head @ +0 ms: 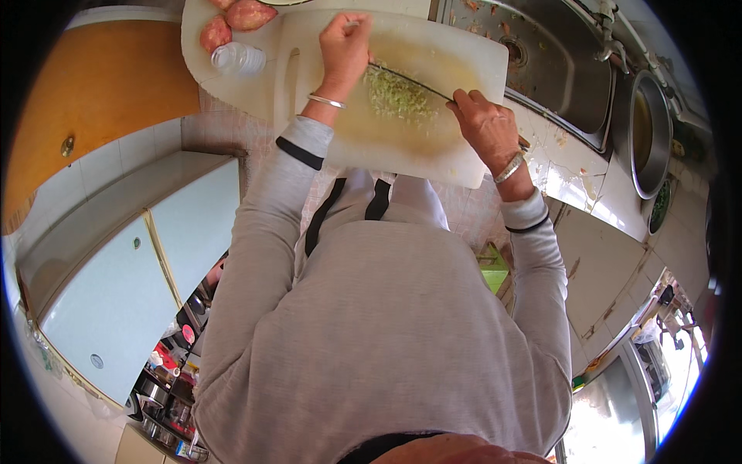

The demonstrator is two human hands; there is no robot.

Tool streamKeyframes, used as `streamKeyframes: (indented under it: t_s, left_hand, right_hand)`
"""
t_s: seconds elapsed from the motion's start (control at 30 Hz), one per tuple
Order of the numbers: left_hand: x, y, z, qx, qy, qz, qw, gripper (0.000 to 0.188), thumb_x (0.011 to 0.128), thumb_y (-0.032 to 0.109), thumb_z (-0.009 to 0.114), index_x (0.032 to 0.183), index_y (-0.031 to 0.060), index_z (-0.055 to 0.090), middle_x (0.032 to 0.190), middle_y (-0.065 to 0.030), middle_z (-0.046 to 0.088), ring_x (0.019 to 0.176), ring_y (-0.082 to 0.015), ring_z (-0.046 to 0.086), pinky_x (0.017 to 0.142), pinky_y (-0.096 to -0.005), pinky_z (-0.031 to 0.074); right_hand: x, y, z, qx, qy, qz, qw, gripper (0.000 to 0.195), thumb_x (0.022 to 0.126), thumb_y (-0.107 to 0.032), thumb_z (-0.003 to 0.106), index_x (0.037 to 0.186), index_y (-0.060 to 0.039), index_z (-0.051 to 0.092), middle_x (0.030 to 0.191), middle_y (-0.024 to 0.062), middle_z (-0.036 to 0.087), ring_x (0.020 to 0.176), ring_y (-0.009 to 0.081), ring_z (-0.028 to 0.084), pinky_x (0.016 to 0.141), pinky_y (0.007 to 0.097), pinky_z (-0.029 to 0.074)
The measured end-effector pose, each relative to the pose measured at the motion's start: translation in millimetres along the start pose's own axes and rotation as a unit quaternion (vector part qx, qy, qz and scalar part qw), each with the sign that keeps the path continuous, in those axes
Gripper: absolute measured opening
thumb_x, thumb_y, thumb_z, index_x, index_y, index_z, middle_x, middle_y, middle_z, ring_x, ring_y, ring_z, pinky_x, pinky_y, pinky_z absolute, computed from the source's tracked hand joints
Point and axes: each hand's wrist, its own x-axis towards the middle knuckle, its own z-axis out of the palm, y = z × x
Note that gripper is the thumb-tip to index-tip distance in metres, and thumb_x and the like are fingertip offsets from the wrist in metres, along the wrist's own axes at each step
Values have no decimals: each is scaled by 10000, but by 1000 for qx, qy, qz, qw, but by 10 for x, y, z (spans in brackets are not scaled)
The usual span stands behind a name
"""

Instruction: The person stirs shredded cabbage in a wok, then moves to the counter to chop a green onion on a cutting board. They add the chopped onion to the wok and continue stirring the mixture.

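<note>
My right hand [487, 123] grips a kitchen knife [413, 82], whose blade is seen nearly edge-on over a white plastic cutting board [484, 64]. Finely chopped pale green vegetable [400, 101] lies in a heap under and beside the blade. At the blade's far left end is my left hand [346, 46], its fingers curled. The thumb side seems to touch the blade; whether the fingers pinch it is hidden. Each wrist wears a bracelet.
Left of the board are reddish sweet potatoes [250, 14] and a clear plastic bottle [239, 58]. To the right are a steel sink [556, 64] with peelings, a faucet [614, 55] and a metal basin [648, 133]. A green stool [493, 269] stands below.
</note>
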Motion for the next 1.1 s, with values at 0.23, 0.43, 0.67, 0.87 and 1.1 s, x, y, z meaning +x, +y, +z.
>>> streamKeyframes:
  t_s: [0.23, 0.43, 0.67, 0.87, 1.1]
  left_hand:
    - [-81, 233, 78, -21, -5, -6, 1000, 152, 951, 122, 695, 975, -16, 636, 602, 8, 538, 467, -56, 451, 437, -268, 441]
    - [149, -128, -35, 18, -22, 13, 1000, 116, 992, 110, 606, 1030, 4, 629, 689, 3, 571, 467, -57, 470, 418, -222, 406]
    - [-398, 159, -56, -24, -6, -51, 998, 138, 963, 112, 677, 1008, -10, 628, 630, -11, 571, 463, -60, 446, 442, -266, 437]
    - [-371, 33, -3, -17, -6, -18, 1000, 153, 951, 117, 684, 973, -19, 616, 618, 13, 564, 457, -47, 476, 410, -243, 434]
    - [-514, 52, -96, -30, -10, -44, 999, 148, 950, 105, 682, 985, -24, 621, 631, 4, 566, 464, -48, 478, 409, -238, 422]
  right_hand:
    - [-73, 45, -106, 31, 7, 17, 999, 185, 922, -296, 668, 878, -142, 575, 737, 31, 590, 580, 253, 643, 479, 380, 503]
    - [58, 116, 103, 19, 21, -1, 1000, 178, 930, -294, 656, 887, -142, 573, 752, 39, 595, 597, 253, 650, 484, 373, 510]
    - [-201, -68, -171, 24, -37, 3, 999, 180, 927, -290, 655, 875, -142, 566, 738, 35, 575, 600, 235, 644, 494, 364, 511]
    - [-315, -85, -22, 29, -23, 7, 999, 184, 910, -281, 671, 861, -143, 560, 735, 29, 568, 598, 223, 639, 478, 356, 503]
    - [-412, -228, -90, 30, -25, 21, 999, 139, 875, -217, 678, 844, -148, 562, 733, 31, 566, 598, 206, 645, 477, 352, 507]
